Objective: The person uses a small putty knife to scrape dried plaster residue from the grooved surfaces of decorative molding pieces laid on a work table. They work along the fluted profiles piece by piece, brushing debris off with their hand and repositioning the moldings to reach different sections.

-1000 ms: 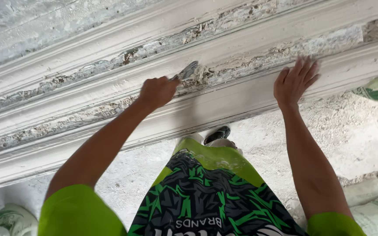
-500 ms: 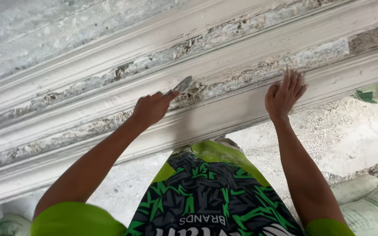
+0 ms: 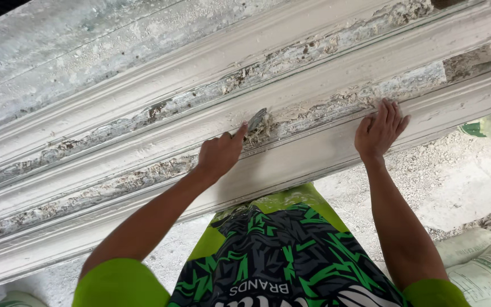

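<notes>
Item: my left hand, closed round a small scraper blade, index finger laid along it so its tip bites the crumbling groove of the white plaster moulding. My right hand, fingers spread, lies flat on the lower ridge to brace me. Sacks lie on the floor at right.

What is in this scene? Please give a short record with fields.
left hand: grips a small scraper, blade on the moulding
right hand: open, flat on the moulding
moulding: long white ridges, flaking grooves between them
floor: pale, dusty
sacks: at lower right
</notes>
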Tool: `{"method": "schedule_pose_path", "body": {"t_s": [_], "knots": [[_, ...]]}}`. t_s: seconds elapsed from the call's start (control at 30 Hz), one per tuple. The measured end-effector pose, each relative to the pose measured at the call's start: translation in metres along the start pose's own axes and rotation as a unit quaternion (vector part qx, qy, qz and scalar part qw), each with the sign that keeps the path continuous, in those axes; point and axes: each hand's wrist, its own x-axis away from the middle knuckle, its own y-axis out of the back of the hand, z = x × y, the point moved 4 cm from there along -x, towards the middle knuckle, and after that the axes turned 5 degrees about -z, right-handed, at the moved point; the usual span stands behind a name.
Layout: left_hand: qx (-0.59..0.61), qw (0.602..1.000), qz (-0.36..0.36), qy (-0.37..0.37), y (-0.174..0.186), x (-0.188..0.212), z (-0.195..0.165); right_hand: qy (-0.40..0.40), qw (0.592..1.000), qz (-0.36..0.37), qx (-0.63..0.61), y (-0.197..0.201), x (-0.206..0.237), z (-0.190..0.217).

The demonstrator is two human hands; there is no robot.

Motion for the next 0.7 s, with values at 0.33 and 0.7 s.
{"method": "schedule_pose_path", "body": {"t_s": [0.33,0.7], "knots": [[0.058,0.998,0.023,0.021,-0.008,-0.025,-0.023,-0.003,1.0,0.004,-0.004,-0.005,0.003,-0.007],[0.064,0.996,0.039,0.045,-0.009,-0.036,-0.049,-0.013,1.0,0.005,-0.008,-0.003,0.003,-0.004]]}}
